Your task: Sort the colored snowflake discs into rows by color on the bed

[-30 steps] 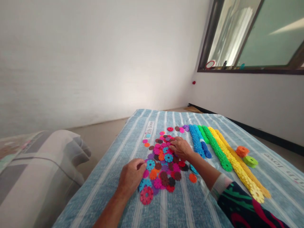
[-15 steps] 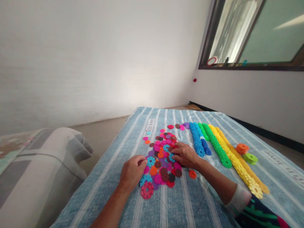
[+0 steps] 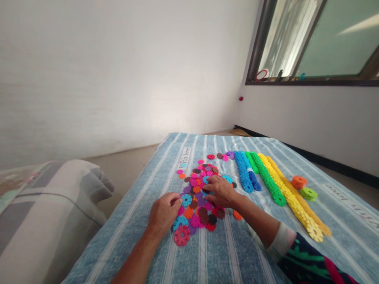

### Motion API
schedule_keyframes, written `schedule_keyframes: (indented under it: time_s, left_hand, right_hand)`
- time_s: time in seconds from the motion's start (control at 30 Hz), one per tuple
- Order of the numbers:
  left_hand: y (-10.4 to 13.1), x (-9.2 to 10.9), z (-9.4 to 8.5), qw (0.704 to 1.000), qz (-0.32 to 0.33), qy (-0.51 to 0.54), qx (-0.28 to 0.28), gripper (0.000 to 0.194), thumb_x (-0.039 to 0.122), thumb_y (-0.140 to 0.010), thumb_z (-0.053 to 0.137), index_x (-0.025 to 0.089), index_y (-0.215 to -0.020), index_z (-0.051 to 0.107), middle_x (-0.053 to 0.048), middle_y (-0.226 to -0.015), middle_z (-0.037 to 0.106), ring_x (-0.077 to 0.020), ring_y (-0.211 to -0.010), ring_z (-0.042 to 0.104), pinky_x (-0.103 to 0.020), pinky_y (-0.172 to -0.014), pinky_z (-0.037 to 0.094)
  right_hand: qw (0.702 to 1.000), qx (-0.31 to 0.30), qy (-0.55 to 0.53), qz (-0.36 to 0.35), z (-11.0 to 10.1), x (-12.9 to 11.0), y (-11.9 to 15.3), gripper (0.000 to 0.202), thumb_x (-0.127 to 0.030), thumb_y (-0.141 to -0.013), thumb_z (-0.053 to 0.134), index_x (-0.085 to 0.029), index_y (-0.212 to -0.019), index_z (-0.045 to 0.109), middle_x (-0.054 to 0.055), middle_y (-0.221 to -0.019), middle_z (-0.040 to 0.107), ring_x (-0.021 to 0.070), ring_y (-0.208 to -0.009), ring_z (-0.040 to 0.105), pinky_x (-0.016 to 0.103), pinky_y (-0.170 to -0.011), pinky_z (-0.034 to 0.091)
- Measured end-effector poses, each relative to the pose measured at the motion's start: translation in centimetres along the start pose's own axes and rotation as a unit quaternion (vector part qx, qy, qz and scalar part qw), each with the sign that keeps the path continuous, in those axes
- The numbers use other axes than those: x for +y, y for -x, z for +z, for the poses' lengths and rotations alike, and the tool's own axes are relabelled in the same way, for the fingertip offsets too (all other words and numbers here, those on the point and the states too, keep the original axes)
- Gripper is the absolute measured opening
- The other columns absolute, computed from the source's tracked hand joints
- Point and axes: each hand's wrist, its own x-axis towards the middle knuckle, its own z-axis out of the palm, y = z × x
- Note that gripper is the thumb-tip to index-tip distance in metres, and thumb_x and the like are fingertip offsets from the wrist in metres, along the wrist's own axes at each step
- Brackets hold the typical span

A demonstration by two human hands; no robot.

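A loose pile of notched plastic discs [image 3: 195, 220] in pink, purple, brown, orange, red, black and blue lies on a striped bedsheet [image 3: 139, 252]. At the pile's left edge my left hand [image 3: 163, 213] rests with its fingers curled. Its thumb and forefinger come together beside a blue disc [image 3: 186, 200]; whether they grip anything is hidden. My right hand [image 3: 220, 191] lies over the pile from the right, fingers apart and pointing left, their tips among purple and blue discs. Just beyond that hand are a blue disc [image 3: 227, 179] and a black disc [image 3: 234, 184].
Right of the pile run rows of overlapping discs: light blue [image 3: 243, 173], dark blue [image 3: 254, 180], green [image 3: 270, 181] and yellow [image 3: 293, 201]. Orange [image 3: 299, 182] and lime discs [image 3: 308, 194] sit farther right. Grey-striped bedding [image 3: 62, 213] stands at left.
My right hand has moved left over the pile. Blue and black discs now show on its right side. My left hand stays in nearly the same place and pose.
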Motion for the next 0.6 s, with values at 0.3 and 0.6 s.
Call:
schedule_keyframes:
  time_s: [0.3, 0.6]
  left_hand:
    - [0.1, 0.3, -0.1, 1.000, 0.004, -0.008, 0.004, 0.024, 0.034, -0.074, 0.049, 0.020, -0.074, 0.069, -0.001, -0.077, 0.072, -0.0174, -0.075, 0.065, -0.024, -0.067, 0.045]
    - [0.0, 0.1, -0.1, 1.000, 0.003, 0.000, 0.001, 0.025, 0.035, -0.073, 0.050, 0.019, -0.075, 0.069, -0.002, -0.077, 0.072, -0.0182, -0.075, 0.065, -0.025, -0.067, 0.046]
  right_hand:
    - [1.000, 0.003, -0.030, -0.005, 0.2, 0.2, 0.4, 0.025, -0.028, -0.078, 0.067, -0.026, -0.103, 0.067, 0.005, -0.103, 0.057, 0.0223, -0.100, 0.049, 0.035, -0.086, 0.036]
    - [0.993, 0.069, -0.069, 0.069, -0.8, 2.5, 1.9, 0.018, -0.021, -0.080, 0.063, -0.023, -0.097, 0.068, 0.005, -0.099, 0.063, 0.0193, -0.094, 0.058, 0.031, -0.084, 0.042]
